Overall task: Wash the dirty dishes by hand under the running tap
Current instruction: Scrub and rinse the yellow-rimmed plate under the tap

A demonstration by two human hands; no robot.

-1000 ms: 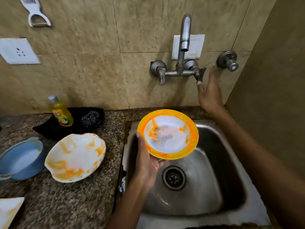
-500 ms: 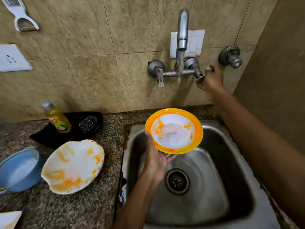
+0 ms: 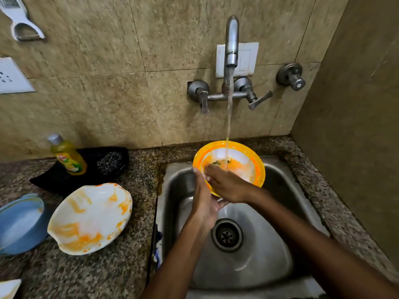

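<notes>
We're on dish one: left hand (image 3: 204,197) grips the orange bowl (image 3: 255,169) by its rim under the tap (image 3: 231,50), right hand (image 3: 226,184) flat inside, rubbing. Stained white plate (image 3: 90,216) and blue bowl (image 3: 21,223) wait on the counter's left edge, unwashed.

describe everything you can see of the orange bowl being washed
The orange bowl is round, with a broad orange rim and a white inside smeared with orange sauce and a few dark green flecks. It looks like plastic or melamine. It is held tilted above the back of the steel sink, its inside facing the camera. The left hand cups its near edge from below, thumb on the rim; the right hand rubs inside it. Water from the tap falls into it.
</notes>
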